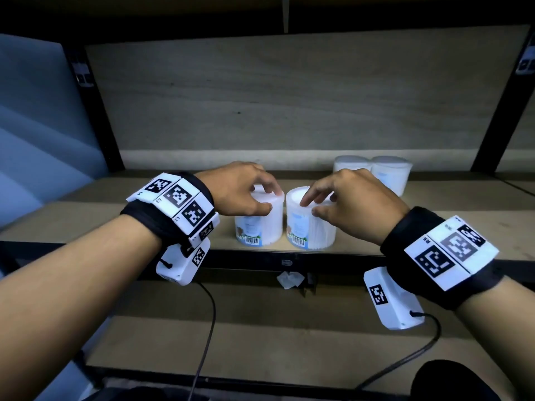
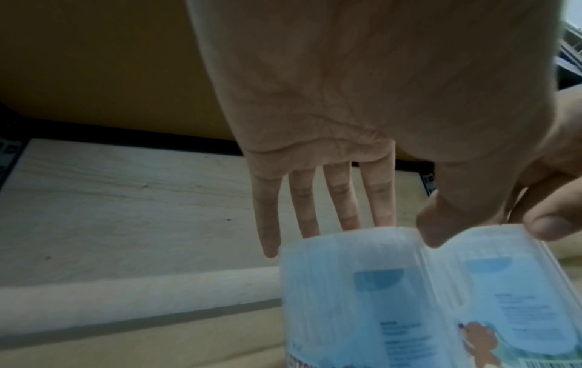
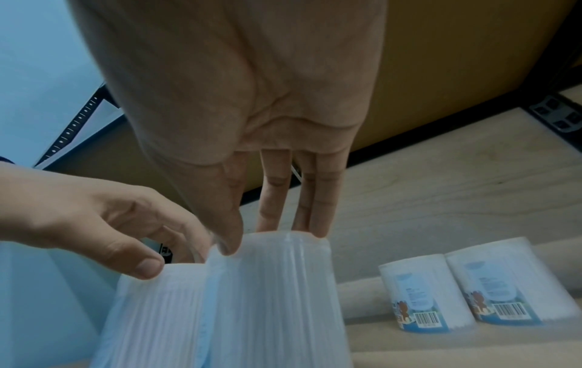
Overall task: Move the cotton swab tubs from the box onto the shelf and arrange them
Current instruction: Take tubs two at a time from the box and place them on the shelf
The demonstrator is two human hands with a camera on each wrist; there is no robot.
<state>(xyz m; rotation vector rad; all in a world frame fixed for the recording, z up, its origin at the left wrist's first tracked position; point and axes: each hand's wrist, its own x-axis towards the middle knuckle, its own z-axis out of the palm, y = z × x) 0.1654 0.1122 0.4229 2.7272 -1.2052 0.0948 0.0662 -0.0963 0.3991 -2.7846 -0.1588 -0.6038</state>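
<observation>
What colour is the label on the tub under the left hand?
Mostly light blue, with a brown cartoon bear, on the left tub; the left wrist view shows it best.

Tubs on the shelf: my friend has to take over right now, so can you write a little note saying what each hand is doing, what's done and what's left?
Left hand: fingers and thumb curled round the top of the left front tub.
Right hand: gripping the top of the right front tub the same way.
Both tubs stand upright, side by side near the front edge of the shelf.
Two more tubs stand side by side further back on the right.
Done: four tubs are on the shelf.
Left: let go, line up the front pair with the back pair. The box is out of view, so check it for more.
</observation>
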